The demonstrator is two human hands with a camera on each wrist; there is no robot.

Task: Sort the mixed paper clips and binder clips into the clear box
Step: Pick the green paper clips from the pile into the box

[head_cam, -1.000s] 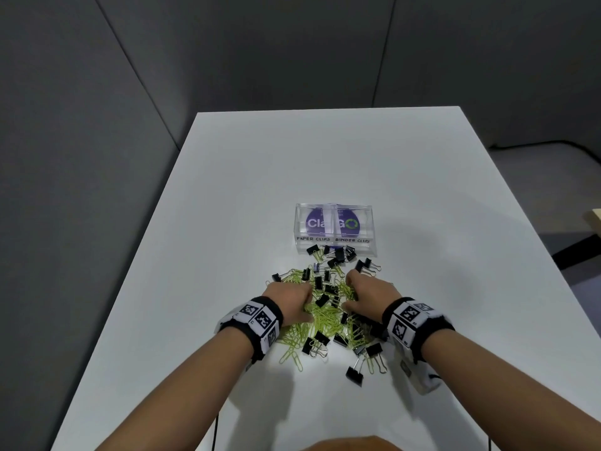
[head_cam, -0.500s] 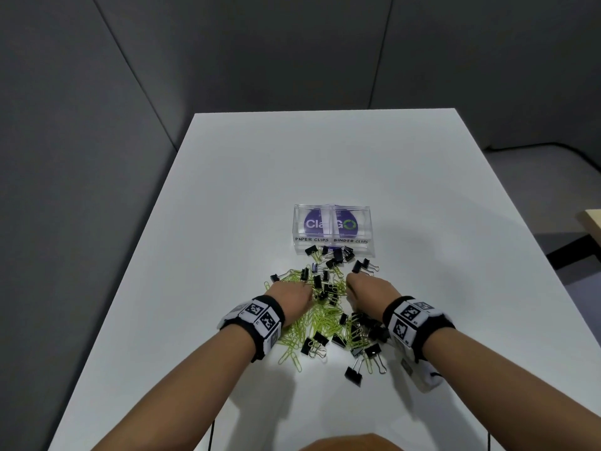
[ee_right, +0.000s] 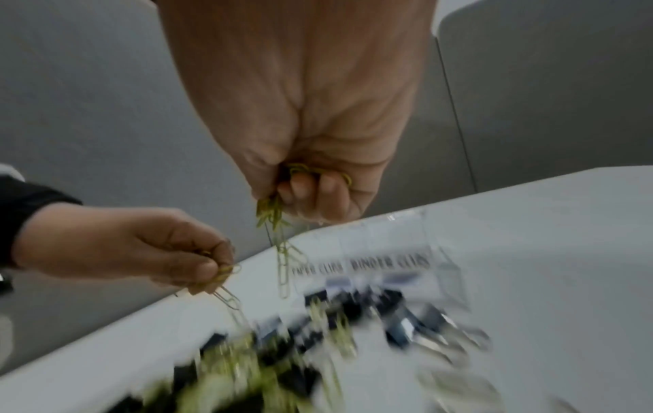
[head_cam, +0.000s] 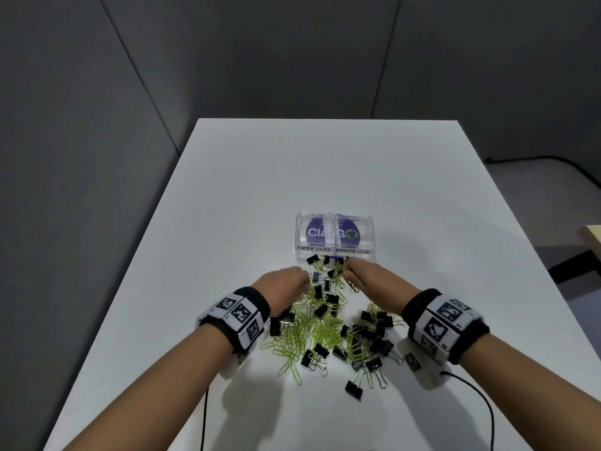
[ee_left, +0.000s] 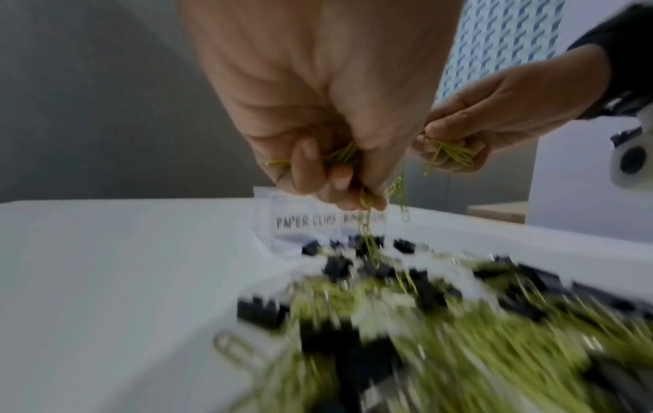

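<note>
Currently my left hand [head_cam: 286,284] pinches green paper clips [ee_left: 344,155]. My right hand [head_cam: 374,281] grips another bunch [ee_right: 272,212]. Both hover before the clear box [head_cam: 335,236].

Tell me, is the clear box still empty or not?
Empty, seemingly: the clear box shows only its purple label inside, in both compartments.

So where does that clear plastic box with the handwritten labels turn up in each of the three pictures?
Head view: the clear plastic two-compartment box sits mid-table, just beyond both hands.
Left wrist view: centre, behind the left hand's fingertips, partly hidden.
Right wrist view: right of centre, below the right hand, blurred.
Shared landmark: the handwritten "PAPER CLIPS" label on its front wall, readable in all three.
</note>
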